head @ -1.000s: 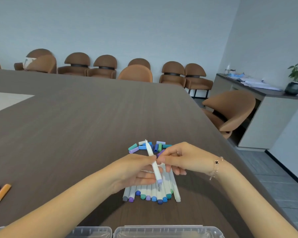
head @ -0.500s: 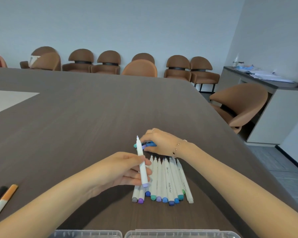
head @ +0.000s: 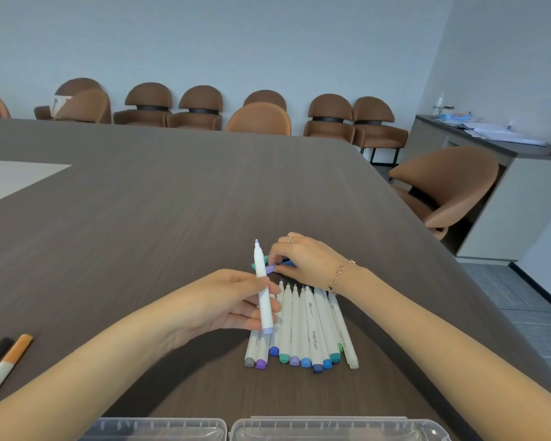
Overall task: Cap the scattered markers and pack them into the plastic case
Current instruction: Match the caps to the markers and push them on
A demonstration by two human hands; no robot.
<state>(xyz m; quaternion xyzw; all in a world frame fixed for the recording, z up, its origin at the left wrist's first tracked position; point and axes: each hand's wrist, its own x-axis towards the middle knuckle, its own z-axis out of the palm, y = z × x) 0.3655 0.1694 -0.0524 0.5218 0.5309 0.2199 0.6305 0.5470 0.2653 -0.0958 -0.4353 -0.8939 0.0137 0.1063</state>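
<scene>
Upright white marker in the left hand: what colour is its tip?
Pale lilac, matching its end band; head view shows it.

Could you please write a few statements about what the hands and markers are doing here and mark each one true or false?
1. The left hand holds an uncapped marker with its tip pointing up. True.
2. The right hand rests on the plastic case. False: it reaches among the loose caps beyond the marker row.
3. A row of markers lies on the table. True.
4. The plastic case already holds markers. False: none show in its visible part.
</scene>
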